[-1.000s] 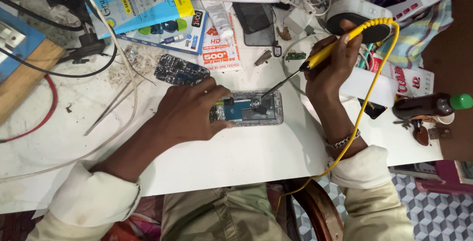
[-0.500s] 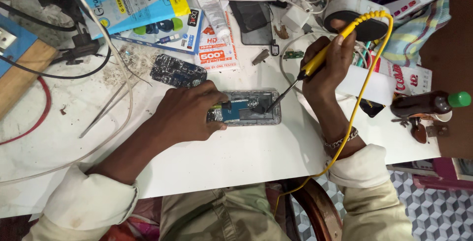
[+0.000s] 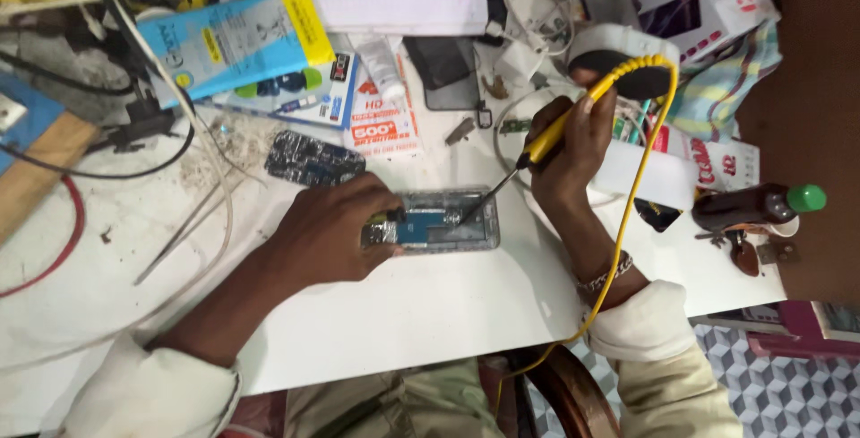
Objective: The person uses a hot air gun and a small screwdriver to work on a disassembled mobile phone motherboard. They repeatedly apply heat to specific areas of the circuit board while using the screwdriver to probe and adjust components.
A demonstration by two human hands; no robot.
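The soldering iron (image 3: 546, 138) tip has dipped from the frame's edge into the opened phone (image 3: 439, 223) on the white worktop (image 3: 430, 304); right hand (image 3: 569, 156) fingers clamp its yellow handle, left hand (image 3: 327, 232) fingers press the phone's left end, as before

a scuffed white worktable (image 3: 430, 313) crowded with boxes and cables stands over a floor of grey cube-patterned tiles (image 3: 788, 393), with a round wooden stool (image 3: 573, 393) beneath its edge.
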